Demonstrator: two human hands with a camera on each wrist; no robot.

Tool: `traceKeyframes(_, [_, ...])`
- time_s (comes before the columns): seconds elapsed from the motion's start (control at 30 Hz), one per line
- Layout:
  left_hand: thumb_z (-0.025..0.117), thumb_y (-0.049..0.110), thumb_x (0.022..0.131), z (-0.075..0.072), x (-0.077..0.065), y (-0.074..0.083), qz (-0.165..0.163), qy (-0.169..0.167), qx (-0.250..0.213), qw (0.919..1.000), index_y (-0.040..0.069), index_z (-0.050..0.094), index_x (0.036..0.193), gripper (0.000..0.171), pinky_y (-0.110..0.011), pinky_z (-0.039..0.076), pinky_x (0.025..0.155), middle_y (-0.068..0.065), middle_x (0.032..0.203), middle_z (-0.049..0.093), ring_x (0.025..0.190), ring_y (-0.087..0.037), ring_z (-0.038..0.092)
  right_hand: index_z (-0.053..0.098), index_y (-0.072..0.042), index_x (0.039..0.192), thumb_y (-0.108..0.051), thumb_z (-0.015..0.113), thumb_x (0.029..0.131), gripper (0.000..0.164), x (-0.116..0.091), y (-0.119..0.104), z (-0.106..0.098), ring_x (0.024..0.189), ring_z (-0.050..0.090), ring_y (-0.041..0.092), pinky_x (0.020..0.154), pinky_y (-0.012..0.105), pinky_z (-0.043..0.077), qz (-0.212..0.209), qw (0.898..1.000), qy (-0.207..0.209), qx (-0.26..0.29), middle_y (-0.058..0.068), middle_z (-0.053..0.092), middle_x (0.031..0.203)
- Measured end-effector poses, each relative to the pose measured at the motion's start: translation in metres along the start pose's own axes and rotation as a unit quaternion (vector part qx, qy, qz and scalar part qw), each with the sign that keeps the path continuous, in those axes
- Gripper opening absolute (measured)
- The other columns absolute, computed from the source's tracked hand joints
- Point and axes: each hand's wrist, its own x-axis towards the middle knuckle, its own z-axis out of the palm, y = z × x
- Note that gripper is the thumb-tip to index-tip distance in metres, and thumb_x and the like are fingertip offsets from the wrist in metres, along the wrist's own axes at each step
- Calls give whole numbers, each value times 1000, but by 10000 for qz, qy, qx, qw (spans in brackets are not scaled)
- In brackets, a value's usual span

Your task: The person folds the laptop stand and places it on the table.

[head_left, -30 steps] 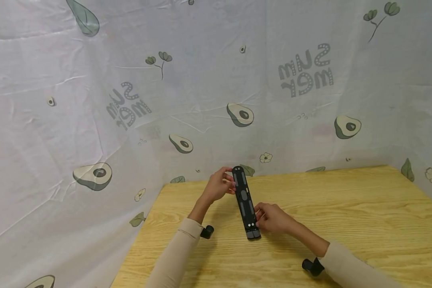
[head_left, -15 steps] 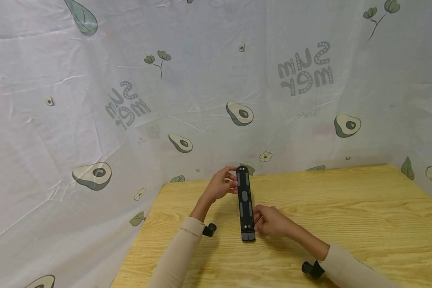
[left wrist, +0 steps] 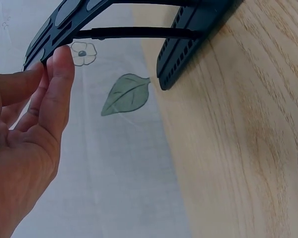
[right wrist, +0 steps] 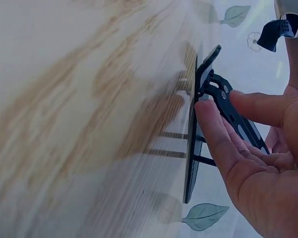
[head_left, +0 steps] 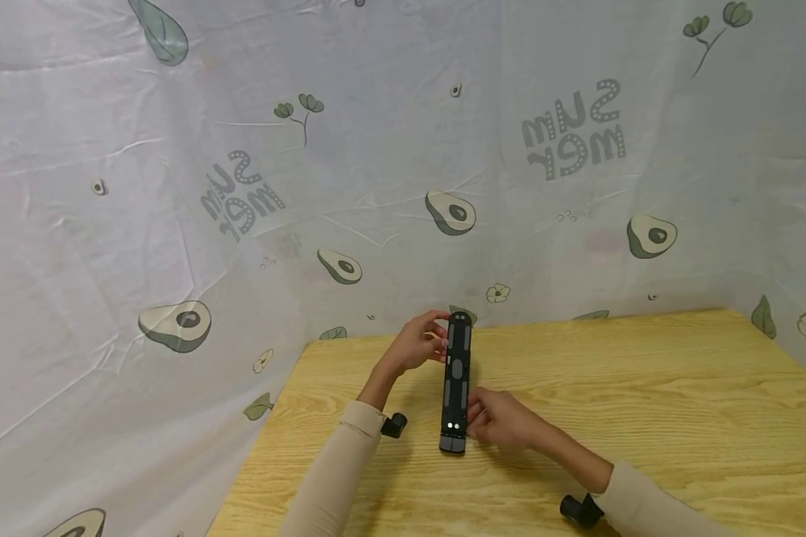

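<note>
A black folding laptop stand (head_left: pixel 457 369) with grey pads stands on the wooden table, its long top panel pointing away from me. In the left wrist view its upper panel (left wrist: pixel 64 22) is raised off the slotted base (left wrist: pixel 181 49), with thin struts between them. My left hand (head_left: pixel 416 343) pinches the raised far end between thumb and fingers. At the near, hinged end, my right hand (head_left: pixel 504 419) holds the stand's right side. The right wrist view shows that thumb (right wrist: pixel 258 106) against the upper panel and the fingertips beside the base (right wrist: pixel 192 148).
The wooden table (head_left: pixel 645 388) reaches back to a pale hanging sheet (head_left: pixel 376 149) printed with avocados and leaves. A small black camera mount sits on the left wrist (head_left: pixel 395 425) and another on the right wrist (head_left: pixel 580 511).
The laptop stand has turned clockwise on the table: its far end has swung right and its near end left. Both hands have kept hold and shifted slightly with it.
</note>
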Motion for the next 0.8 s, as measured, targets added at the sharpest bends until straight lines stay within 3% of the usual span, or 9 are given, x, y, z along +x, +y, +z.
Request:
traceKeyframes(0.23, [56, -6, 106, -4, 0, 1, -40, -151, 41, 9999, 10, 53, 155, 51, -40, 68, 79, -18, 113, 64, 83, -19, 69, 53, 17, 138, 1, 77, 95, 52, 4, -2, 4, 103, 78, 34, 80, 36, 66, 35, 9999, -120, 0, 23, 73, 119])
traceKeyframes(0.5, [56, -8, 106, -14, -4, -6, -195, -350, -127, 9991, 10, 53, 154, 51, -45, 68, 83, -16, 112, 62, 83, -20, 67, 54, 15, 137, 2, 77, 95, 50, 8, -8, 14, 107, 78, 36, 82, 36, 66, 28, 9995, -288, 122, 23, 74, 120])
traceKeyframes(0.8, [56, -5, 107, -18, -7, -5, 4, -784, 134, 9968, 9, 56, 151, 46, -52, 67, 89, -15, 114, 62, 90, -18, 67, 51, 15, 141, 2, 75, 96, 53, 13, -19, 30, 110, 77, 38, 88, 42, 66, 34, 9981, -536, 303, 25, 73, 124])
